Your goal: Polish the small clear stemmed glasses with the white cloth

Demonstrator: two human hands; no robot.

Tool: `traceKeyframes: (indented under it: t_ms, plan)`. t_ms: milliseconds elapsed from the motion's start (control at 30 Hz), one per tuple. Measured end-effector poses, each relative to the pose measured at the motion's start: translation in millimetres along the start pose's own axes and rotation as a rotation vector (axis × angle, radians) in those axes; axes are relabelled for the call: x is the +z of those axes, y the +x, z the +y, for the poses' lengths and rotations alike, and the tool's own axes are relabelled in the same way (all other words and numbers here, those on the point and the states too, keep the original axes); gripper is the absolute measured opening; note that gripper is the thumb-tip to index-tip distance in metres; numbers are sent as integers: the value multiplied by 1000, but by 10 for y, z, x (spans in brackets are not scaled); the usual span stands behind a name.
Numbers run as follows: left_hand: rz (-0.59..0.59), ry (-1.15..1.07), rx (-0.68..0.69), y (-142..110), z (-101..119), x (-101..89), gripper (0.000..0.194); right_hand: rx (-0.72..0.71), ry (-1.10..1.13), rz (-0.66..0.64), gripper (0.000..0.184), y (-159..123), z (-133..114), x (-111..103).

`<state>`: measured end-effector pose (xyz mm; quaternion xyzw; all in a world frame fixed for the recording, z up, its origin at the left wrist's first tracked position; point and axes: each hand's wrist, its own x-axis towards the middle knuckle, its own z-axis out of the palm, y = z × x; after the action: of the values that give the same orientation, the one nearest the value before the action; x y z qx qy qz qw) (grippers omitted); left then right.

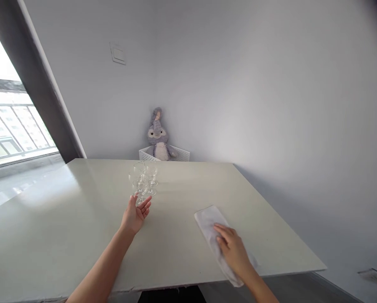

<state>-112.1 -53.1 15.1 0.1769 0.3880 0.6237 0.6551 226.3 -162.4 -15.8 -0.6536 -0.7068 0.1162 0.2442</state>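
Note:
A cluster of several clear stemmed glasses (150, 170) stands upright toward the back of the table. My left hand (135, 215) is at the foot of the nearest glass, palm turned up and sideways, thumb and fingers apart; whether it touches the glass I cannot tell. To the right, a folded white cloth (206, 218) lies slantwise on the tabletop, its near end reaching the front edge. My right hand (233, 248) rests over the cloth, with thumb and fingers spread and slightly bent. Part of the cloth is hidden beneath that hand.
The pale table (172, 248) has its front edge close to me. Behind it, a grey plush toy (161, 145) sits in a white perforated basket (184, 155) in the corner. A wall switch (118, 54) is above at left, beside a bright window with a railing (14, 126).

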Motion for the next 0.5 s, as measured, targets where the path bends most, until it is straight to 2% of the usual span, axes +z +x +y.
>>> traceKeyframes:
  t_ms: [100,167,300,367,433,500]
  plan:
    - [-109,-80,-54,41,17,-13,34,-239,-50,-189,42,54,-486,105]
    - [-132,-128,-75,72,33,-15,34,-391,-54,-252,47,85,-733,185]
    - [-108,-243,-105,87,68,25,33,-591,65,-314,27,236,-942,379]
    - [-87,-295,-126,62,78,71,29,-582,256,-366,22,392,-919,458]
    - [-66,-325,-148,26,71,139,22,-433,559,-394,20,600,-842,498]
    - [-63,-331,-167,-3,43,240,19,-236,873,-344,26,831,-729,487]
